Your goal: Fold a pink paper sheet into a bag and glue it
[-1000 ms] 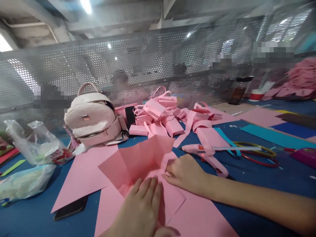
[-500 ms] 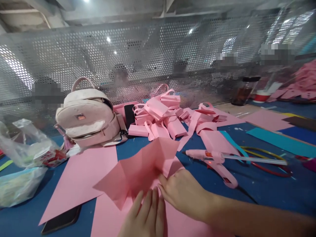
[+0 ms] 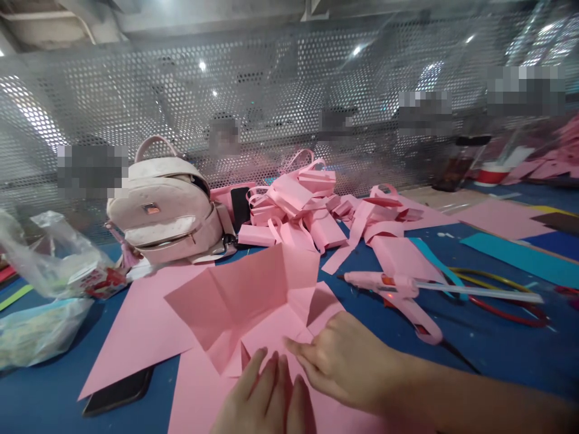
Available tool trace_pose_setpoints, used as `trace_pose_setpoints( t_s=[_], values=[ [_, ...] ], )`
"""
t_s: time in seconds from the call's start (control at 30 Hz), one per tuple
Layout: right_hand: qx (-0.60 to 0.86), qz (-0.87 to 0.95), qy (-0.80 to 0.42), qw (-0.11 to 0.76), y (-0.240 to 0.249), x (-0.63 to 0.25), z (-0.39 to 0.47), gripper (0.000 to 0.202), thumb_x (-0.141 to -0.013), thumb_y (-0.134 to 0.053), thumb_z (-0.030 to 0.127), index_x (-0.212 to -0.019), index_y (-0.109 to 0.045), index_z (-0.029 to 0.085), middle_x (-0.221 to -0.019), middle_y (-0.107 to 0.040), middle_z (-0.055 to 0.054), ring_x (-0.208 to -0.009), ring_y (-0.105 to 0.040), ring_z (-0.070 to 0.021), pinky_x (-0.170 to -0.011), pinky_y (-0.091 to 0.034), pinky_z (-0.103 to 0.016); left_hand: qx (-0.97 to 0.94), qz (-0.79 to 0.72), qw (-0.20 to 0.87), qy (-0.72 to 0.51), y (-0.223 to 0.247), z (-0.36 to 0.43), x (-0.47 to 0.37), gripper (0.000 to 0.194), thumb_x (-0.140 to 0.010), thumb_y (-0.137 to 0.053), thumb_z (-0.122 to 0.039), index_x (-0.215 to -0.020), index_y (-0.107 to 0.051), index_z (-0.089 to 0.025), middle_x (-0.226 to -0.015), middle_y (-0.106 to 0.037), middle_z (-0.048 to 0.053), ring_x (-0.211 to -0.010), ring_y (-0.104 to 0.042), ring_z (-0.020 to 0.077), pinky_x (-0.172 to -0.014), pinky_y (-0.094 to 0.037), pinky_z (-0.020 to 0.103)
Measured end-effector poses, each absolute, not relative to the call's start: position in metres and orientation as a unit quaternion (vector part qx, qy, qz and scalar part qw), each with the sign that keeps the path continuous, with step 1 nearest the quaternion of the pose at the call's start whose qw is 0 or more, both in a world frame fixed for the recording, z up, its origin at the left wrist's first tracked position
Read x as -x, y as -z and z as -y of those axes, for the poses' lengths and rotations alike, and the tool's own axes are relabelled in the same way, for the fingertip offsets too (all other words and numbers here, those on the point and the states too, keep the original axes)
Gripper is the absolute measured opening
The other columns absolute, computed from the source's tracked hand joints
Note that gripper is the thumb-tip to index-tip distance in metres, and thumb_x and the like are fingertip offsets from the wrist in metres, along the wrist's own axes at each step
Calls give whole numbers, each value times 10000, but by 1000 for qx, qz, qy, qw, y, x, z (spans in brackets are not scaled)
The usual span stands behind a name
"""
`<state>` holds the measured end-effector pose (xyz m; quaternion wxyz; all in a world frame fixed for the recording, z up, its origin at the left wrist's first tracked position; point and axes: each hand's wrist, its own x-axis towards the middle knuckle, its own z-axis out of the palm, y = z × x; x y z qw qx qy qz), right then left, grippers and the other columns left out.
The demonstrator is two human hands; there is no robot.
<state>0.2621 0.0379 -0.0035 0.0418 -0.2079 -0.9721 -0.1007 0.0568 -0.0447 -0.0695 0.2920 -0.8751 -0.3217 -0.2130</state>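
Observation:
A folded sheet of pink paper [image 3: 253, 283] stands partly upright in front of me, creased into a box-like shape with its back panel raised. My left hand [image 3: 265, 392] lies on its near flap, fingers stretched out and pressing down. My right hand [image 3: 348, 361] is closed at the paper's right side, the fingers mostly curled and the leading fingertip on the inner fold. Part of the near edge is hidden beneath both hands. Under the folded piece lies a flat pink sheet [image 3: 190, 386].
A pink glue gun [image 3: 393, 286] with a clear stick lies to the right, its cord trailing forward. Pink paper bags [image 3: 294, 199] are heaped behind, beside a pale backpack [image 3: 167, 205]. Plastic bags [image 3: 45, 325] are at left; a dark phone [image 3: 120, 392] sits partly under another pink sheet [image 3: 140, 325].
The paper's back panel has opened more upright, showing the inner base. My right fingertip has shifted slightly left along the fold. The view has tilted a little.

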Motion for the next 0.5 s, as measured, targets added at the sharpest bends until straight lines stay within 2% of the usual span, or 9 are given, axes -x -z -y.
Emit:
trace_pose_setpoints(
  t_s=[0.1, 0.23, 0.33, 0.4, 0.5],
  values=[
    [199, 975, 67, 69, 3, -265, -38, 336, -975, -487, 301, -1223, -706, 243, -600, -713, -24, -449, -565, -175, -489, -57, -353, 890, 301, 265, 219, 47, 43, -51, 136, -985, -573, -206, -1063, -680, -177, -951, -794, 53, -869, -740, 213, -955, -519, 362],
    [198, 977, 22, 70, 2, -267, -40, 315, -933, -528, 243, -1177, -726, 242, -608, -716, -12, -482, -569, -159, -501, -68, -350, 916, 277, 189, 220, 17, 43, -37, 288, -1016, -427, -105, -1002, -689, -222, -851, -782, -29, -725, -711, 143, -783, -516, 278],
    [176, 982, -21, 69, 3, -269, -43, 311, -940, -514, 196, -1153, -734, 251, -641, -736, 6, -508, -593, -154, -497, -129, -345, 921, 303, 178, 167, 5, 42, -28, 290, -984, -437, -68, -1010, -698, -192, -899, -787, -6, -742, -717, 152, -741, -510, 280],
    [159, 978, -39, 126, 5, -270, -46, 348, -980, -457, 190, -1211, -713, 238, -748, -777, -2, -553, -623, -153, -513, -214, -335, 918, 327, 175, 141, 3, 39, -24, 251, -936, -500, -50, -970, -714, -178, -869, -784, 9, -724, -723, 172, -701, -511, 285],
    [162, 953, -59, 249, 4, -271, -48, 407, -1042, -349, 218, -1279, -676, 174, -859, -797, -38, -614, -652, -157, -584, -349, -321, 917, 356, 128, 124, 2, 28, -19, 226, -877, -585, -45, -752, -709, -186, -671, -731, 11, -561, -673, 184, -567, -470, 278]
  ],
)
